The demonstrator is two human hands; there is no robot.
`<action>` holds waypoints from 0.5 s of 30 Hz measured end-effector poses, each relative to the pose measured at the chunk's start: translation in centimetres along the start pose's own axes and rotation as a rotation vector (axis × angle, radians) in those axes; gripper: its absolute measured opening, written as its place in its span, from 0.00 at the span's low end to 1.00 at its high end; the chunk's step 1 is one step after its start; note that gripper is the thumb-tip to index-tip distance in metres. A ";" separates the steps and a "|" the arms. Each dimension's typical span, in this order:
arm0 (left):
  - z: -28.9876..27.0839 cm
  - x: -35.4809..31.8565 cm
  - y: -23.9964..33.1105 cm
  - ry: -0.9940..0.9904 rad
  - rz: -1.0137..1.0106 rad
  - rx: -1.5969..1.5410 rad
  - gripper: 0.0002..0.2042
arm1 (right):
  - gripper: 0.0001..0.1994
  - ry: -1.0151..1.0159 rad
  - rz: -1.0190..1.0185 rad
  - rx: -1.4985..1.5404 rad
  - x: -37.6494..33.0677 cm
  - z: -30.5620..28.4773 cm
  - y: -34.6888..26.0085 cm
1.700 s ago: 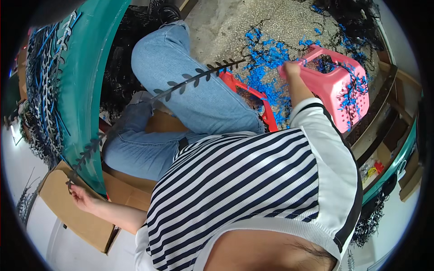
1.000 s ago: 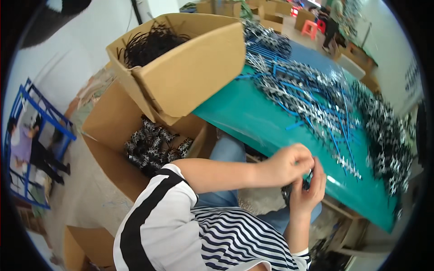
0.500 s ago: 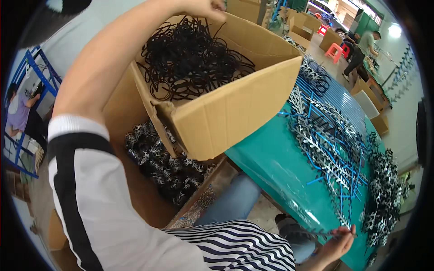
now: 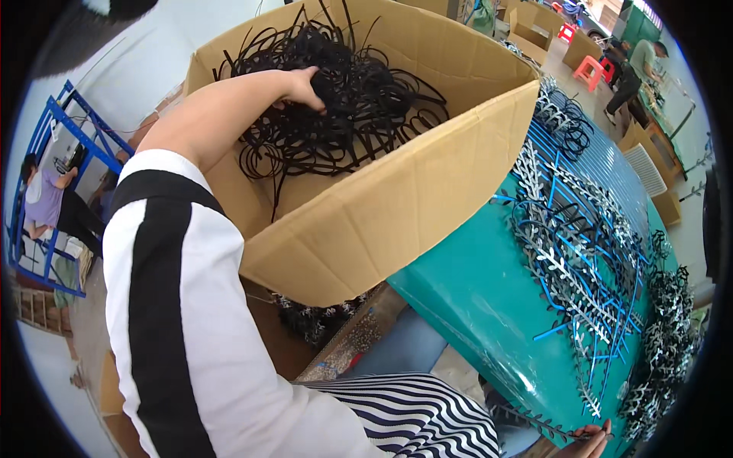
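She is at the picking stage, left hand (image 4: pixel 305 82) closing its fingers on tangled black plastic stems (image 4: pixel 343 107) inside the cardboard box (image 4: pixel 397 214); right hand (image 4: pixel 592 443) pinches a leafy sprig (image 4: pixel 534 420) by the teal desk (image 4: pixel 473 298).

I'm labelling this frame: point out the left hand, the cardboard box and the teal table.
left hand (image 4: pixel 305 85), head view, back of the hand
cardboard box (image 4: pixel 397 206), head view, front wall
teal table (image 4: pixel 489 298), head view, bare top
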State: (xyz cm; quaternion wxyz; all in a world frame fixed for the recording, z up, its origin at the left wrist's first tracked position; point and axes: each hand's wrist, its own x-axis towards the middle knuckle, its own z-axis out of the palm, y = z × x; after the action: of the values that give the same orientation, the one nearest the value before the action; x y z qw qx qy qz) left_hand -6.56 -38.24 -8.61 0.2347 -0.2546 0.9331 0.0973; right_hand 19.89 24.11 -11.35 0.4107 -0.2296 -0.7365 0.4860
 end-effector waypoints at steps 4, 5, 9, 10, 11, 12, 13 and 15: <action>1.2 -2.0 2.0 -0.099 -0.019 0.002 0.50 | 0.12 -0.047 -0.097 -0.045 -0.4 -1.3 -0.4; 1.9 -2.9 2.6 -0.130 -0.007 0.069 0.50 | 0.11 -0.068 -0.207 -0.131 -0.3 -2.1 -0.3; 6.2 -5.0 3.9 0.017 0.004 -0.036 0.49 | 0.08 -0.080 -0.285 -0.116 0.2 -5.8 2.9; 6.7 -6.2 4.7 0.045 -0.011 -0.063 0.49 | 0.11 -0.091 -0.165 0.076 0.4 -6.9 4.4; 7.2 -7.0 4.7 0.055 0.009 -0.051 0.49 | 0.15 -0.111 -0.048 0.279 0.6 -8.0 5.7; 7.1 -7.0 4.6 0.069 0.017 -0.057 0.45 | 0.15 -0.077 -0.045 0.284 0.5 -8.5 6.4; 6.9 -6.6 4.4 0.081 0.025 -0.064 0.41 | 0.15 -0.082 -0.045 0.300 0.6 -8.5 6.8; 6.8 -5.4 3.5 0.088 0.038 -0.071 0.37 | 0.15 -0.121 -0.048 0.322 1.2 -9.0 7.2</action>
State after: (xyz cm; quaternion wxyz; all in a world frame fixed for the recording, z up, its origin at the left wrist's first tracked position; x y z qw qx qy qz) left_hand -1.66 -30.87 -11.64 0.1825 -0.2487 0.9432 0.1234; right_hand 26.24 32.83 -15.68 0.4088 -0.1136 -0.6779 0.6004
